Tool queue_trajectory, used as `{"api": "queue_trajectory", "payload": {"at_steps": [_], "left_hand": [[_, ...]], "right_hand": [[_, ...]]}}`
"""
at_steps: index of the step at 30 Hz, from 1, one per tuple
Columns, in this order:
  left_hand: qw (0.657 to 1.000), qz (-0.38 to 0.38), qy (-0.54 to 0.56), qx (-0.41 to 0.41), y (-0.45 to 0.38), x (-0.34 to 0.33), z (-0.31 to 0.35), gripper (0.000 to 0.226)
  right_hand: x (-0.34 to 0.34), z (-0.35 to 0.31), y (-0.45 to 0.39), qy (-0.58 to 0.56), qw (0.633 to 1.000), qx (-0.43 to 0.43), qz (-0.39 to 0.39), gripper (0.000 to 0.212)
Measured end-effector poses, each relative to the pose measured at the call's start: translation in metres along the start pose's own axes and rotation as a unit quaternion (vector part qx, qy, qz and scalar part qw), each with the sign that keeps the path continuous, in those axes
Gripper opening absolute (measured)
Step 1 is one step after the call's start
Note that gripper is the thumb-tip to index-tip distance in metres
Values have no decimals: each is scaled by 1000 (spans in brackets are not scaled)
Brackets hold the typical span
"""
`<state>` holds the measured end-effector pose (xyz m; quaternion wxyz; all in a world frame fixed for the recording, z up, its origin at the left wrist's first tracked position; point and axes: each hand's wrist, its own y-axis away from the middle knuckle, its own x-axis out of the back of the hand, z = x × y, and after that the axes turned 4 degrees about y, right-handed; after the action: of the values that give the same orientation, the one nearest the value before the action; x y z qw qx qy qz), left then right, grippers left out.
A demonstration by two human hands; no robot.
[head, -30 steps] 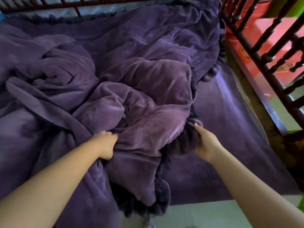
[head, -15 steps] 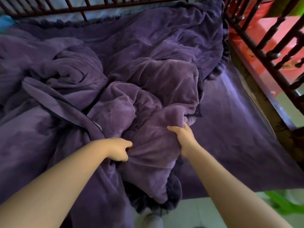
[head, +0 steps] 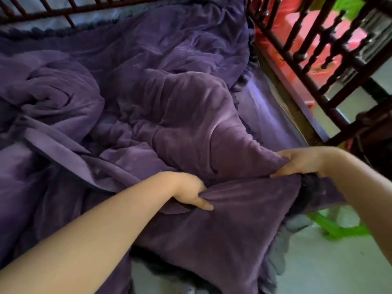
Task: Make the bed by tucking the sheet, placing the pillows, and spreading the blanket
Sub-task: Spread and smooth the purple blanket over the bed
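Note:
A thick purple plush blanket (head: pixel 169 115) with a dark ruffled edge lies crumpled over most of the bed. Its near part hangs over the bed's front edge. My left hand (head: pixel 191 193) grips a fold of the blanket near the front middle. My right hand (head: pixel 301 161) grips the blanket farther right, beside the dark ruffle. The stretch between my hands is pulled taut. A purple sheet (head: pixel 273 122) shows bare on the right strip of the mattress. No pillow is in sight.
A dark wooden spindle rail (head: pixel 314 49) runs along the bed's right side, another rail (head: pixel 70 11) along the far side. Something red (head: pixel 318 24) lies beyond the right rail. A green plastic object (head: pixel 337 228) stands on the pale floor (head: pixel 331 266) at the lower right.
My right hand has moved right and towards me, dragging the blanket's edge out over the bed's front. My left hand shifted right and nearer. The bunched fold between them is now stretched flat.

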<state>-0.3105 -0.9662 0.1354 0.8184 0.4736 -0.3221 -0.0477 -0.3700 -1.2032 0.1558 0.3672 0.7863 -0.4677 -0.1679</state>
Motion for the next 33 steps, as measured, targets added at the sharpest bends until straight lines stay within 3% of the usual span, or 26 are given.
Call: {"api": "queue_trajectory", "payload": {"at_steps": [4,6,8,11,14,16,19,23,25,27,33], "left_hand": [[985,16,148,-90,-15,6,92,45],[967,-4,217,-133,-31,5,139,37],[963,-60,218,-145,-54,-3,172,23],[965,-159,199,-56,-89,-22,169,15],[994,-64,73,39,-95,-29,131,38],[995,32,9,92,-93,-31,97,40],[972,130,59,188,-88,-37,47,43],[942,192,111,253,-93,-55,8,87],[947,174,92,253,-101,-64,2,109],[952,169,63,249,-114,-73,-4,113],[942,247,118,196,-168,-86,-7,48]], "right_hand": [[73,29,75,30,995,-49,79,82],[105,51,106,57,989,-88,105,78],[120,76,122,67,980,-159,95,64],[109,114,106,89,955,-283,15,53],[78,153,62,275,892,-356,-38,44],[59,171,30,369,869,-330,9,40],[46,177,-11,379,874,-253,169,31],[50,159,-56,288,864,-62,409,29],[52,147,-76,223,881,-44,416,42],[55,135,-93,148,903,-65,398,56],[74,113,-126,11,928,-61,368,70]]}}
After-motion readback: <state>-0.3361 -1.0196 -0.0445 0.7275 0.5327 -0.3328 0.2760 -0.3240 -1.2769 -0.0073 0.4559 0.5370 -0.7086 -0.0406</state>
